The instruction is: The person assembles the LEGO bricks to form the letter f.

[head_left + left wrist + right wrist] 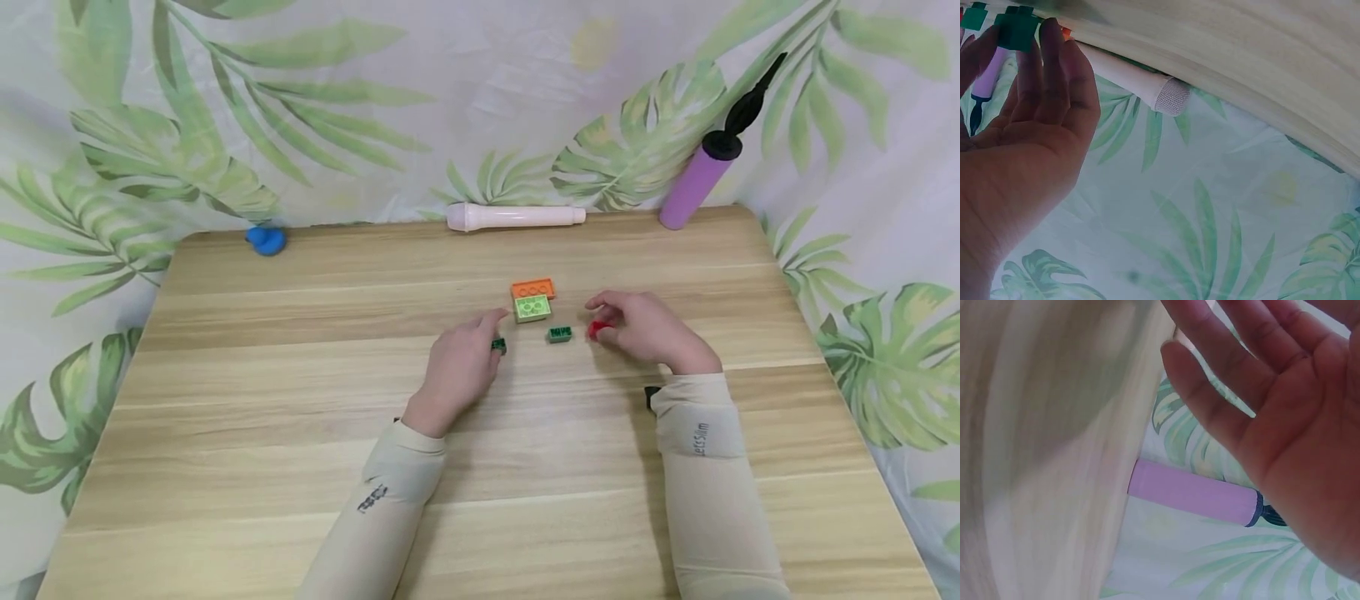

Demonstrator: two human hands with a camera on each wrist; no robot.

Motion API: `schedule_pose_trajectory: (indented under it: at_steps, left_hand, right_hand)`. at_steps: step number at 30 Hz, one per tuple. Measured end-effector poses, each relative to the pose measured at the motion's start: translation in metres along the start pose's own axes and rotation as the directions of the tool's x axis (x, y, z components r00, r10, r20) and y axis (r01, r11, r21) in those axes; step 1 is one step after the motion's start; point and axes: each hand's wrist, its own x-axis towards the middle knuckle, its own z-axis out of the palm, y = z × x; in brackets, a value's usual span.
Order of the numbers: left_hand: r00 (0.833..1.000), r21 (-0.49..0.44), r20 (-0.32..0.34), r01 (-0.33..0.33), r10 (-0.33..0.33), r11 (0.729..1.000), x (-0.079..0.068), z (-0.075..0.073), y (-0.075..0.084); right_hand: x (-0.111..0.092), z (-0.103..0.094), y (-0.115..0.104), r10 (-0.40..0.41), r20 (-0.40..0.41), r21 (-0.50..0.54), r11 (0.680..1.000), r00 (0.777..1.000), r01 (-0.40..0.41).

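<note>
My left hand is over the middle of the table and pinches a small green toy brick between thumb and fingertips. To its right, my right hand holds a red toy brick, partly covered by its thumb and fingers. Between the hands lies a second green brick. Just behind it, a light green brick sits against an orange brick, both with hollow undersides showing. The right wrist view shows that hand's palm, its fingertips cut off at the top.
Along the back edge lie a blue rubber duck and a pale pink microphone. A purple hand pump with a black end leans against the leaf-print cloth. Beside the right sleeve is a black object on the wooden table.
</note>
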Motion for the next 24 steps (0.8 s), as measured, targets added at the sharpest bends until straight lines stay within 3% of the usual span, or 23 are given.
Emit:
schedule_pose_trajectory:
  at_steps: [8,14,24]
  left_hand:
    - [0.999,-0.170,-0.035,-0.005,-0.001,0.985,0.001,-0.007,-0.008]
    - [0.998,-0.222,-0.065,0.001,-0.016,0.975,0.002,-0.015,-0.012]
    - [0.996,-0.230,-0.038,0.068,-0.078,0.971,-0.001,-0.017,-0.014]
  right_hand:
    - [-0.002,-0.004,-0.003,-0.029,-0.087,0.032,0.999,0.996,0.032]
    - [-0.008,-0.010,-0.010,-0.040,-0.179,0.071,0.996,0.983,0.053]
    - [-0.010,-0.010,-0.010,-0.028,-0.401,0.109,0.991,0.916,0.078]
